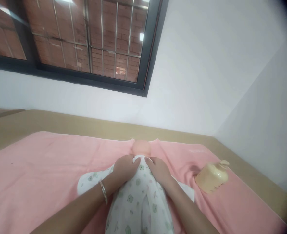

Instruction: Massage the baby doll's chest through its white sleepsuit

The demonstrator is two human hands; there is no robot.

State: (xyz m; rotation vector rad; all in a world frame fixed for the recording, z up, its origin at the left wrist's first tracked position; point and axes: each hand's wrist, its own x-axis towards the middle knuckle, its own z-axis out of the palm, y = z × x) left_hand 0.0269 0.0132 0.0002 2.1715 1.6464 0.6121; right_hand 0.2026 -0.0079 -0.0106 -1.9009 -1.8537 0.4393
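Left hand and right hand nearly together, thumbs inward, both clamped on the patterned white cloth.

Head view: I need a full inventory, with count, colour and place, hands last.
patterned cloth: one, white with green prints, centre
rounded object: one, peach, just beyond the hands, partly covered
bottle: one, pale yellow, right
pink cloth: one, pink, beneath these things
surface: one, tan, around the pink cloth
window frame: one, dark grey, upper left
bars: several, silver, behind the glass
brick wall: one, reddish, behind the bars
walls: two, white, back and right
bracelet: one, pale metallic, left wrist
left hand: one, bare, on the patterned cloth
right hand: one, bare, on the patterned cloth
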